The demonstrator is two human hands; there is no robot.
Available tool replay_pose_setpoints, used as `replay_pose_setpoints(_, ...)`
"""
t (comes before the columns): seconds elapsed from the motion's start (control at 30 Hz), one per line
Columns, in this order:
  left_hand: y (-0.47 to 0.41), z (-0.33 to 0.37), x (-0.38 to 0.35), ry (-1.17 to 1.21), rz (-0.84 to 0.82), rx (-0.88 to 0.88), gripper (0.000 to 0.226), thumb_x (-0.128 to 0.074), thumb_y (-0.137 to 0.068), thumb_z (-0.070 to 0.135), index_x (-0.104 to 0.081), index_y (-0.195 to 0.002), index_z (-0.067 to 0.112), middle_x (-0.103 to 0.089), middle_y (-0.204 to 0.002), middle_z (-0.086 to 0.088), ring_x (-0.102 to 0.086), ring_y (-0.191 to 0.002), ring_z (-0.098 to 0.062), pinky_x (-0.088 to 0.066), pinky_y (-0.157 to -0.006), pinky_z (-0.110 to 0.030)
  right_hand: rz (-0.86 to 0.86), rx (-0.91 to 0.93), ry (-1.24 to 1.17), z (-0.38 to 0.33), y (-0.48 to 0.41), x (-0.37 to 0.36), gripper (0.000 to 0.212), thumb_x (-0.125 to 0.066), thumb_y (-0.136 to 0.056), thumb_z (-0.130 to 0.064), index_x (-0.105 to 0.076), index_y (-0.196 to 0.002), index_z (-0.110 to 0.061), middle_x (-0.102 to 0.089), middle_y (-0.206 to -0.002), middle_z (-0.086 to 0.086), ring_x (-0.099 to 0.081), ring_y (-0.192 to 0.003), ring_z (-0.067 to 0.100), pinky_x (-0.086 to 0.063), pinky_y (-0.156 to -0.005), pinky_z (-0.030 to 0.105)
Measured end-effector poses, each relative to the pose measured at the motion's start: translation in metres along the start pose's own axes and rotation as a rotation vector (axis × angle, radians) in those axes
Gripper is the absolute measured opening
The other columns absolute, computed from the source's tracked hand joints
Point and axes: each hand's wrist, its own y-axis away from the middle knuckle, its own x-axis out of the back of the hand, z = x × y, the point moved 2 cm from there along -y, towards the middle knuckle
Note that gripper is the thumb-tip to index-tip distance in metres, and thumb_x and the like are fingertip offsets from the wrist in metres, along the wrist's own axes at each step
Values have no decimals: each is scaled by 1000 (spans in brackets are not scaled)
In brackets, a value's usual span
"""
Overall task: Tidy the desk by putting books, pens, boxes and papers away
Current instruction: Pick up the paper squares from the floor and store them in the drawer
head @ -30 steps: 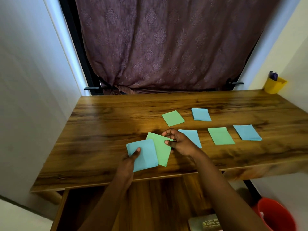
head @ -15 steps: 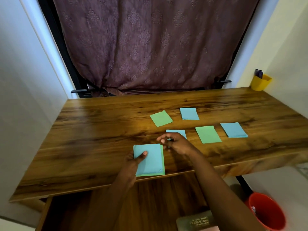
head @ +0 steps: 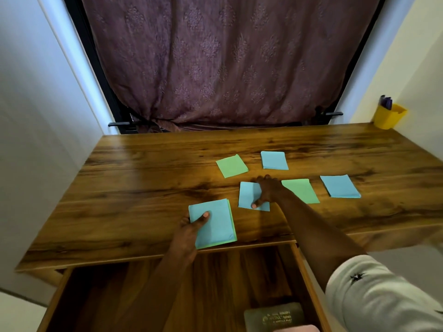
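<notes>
1. I count four light-blue rectangular paper sheets: far blue sheet, right blue sheet, middle blue sheet, and blue sheet topping the near stack.
2. Three light-green rectangular paper sheets: far green sheet, middle green sheet, green sheet edging out beneath that stack.
3. One yellow plastic cup; its dark pens I cannot count.
4. One wooden worktop, one open wooden drawer, one dark box inside.

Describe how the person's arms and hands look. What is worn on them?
The left hand and the right hand are both bare; no glove, ring or watch shows. The right arm has a short, light grey-white sleeve with a small dark star mark on it, and the forearm is uncovered. The left arm shows no sleeve in this view.
</notes>
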Motion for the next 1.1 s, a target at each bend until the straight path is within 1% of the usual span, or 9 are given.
replay_pose_setpoints(0.1,8,-5,3,63,-20,32,32,-70,-82,21,-58,-110,12,-65,-105,-9,-59,-96,-29,-49,-85,-46,84,-12,-84,2,5,-5,97,-81,-67,-43,-28,-144,-15,-34,-144,14,-38,-131,34,-37,-105,43)
replay_pose_setpoints(0.17,13,-8,5,113,-29,45,34,-69,-82,19,-57,-113,11,-64,-108,-11,-59,-97,-31,-48,-88,-49,141,-6,-161,4,11,-10,77,-79,-72,-34,-40,-135,-14,-42,-137,14,-45,-123,32,-40,-100,37)
replay_pose_setpoints(0.3,25,-8,2,203,-72,44,20,-65,-84,14,-59,-103,14,-66,-102,-9,-61,-91,-27,-51,-76,-43,229,-1,-594,4,32,-15,33,-73,-80,-14,-53,-106,-14,-57,-122,12,-55,-108,25,-45,-81,30)
replay_pose_setpoints(0.43,32,-1,-2,221,-125,20,31,-66,-81,15,-58,-111,12,-67,-104,-10,-62,-93,-28,-53,-72,-41,199,85,-893,-16,76,-8,16,-59,-91,-12,-55,-106,-16,-59,-114,8,-58,-102,24,-52,-67,29)
replay_pose_setpoints(0.57,35,2,-2,181,-126,-7,53,-71,-70,23,-57,-119,9,-68,-108,-10,-64,-98,-30,-55,-71,-41,118,226,-1068,-40,121,-4,16,-54,-94,-11,-56,-106,-22,-61,-103,-1,-59,-88,12,-48,-53,20)
replay_pose_setpoints(0.73,41,-2,-3,115,-152,-92,45,-67,-81,20,-56,-124,15,-68,-112,-7,-65,-99,-29,-57,-74,-43,42,286,-1052,-60,142,-6,20,-53,-95,-13,-59,-113,-19,-64,-105,-1,-60,-86,6,-47,-55,14)
replay_pose_setpoints(0.9,46,-5,-11,33,-141,-158,32,-65,-85,18,-59,-116,17,-70,-105,-3,-66,-95,-26,-55,-78,-45,85,256,-1190,-73,148,-9,22,-45,-99,-27,-62,-111,-28,-63,-111,-7,-58,-102,9,-48,-77,22)
replay_pose_setpoints(1.0,42,-4,-12,28,-51,-205,29,-64,-87,19,-56,-114,16,-66,-104,-3,-64,-92,-23,-57,-63,-33,148,79,-1376,-76,150,-19,27,-43,-96,-44,-56,-115,-29,-57,-111,-11,-52,-102,7,-44,-88,28)
replay_pose_setpoints(1.1,36,5,-21,-13,-35,-346,34,-62,-88,11,-49,-119,15,-63,-105,0,-63,-89,-15,-53,-54,-17,157,110,-1438,-91,149,-30,17,-49,-97,-29,-50,-113,-26,-59,-104,-10,-56,-91,4,-51,-74,23)
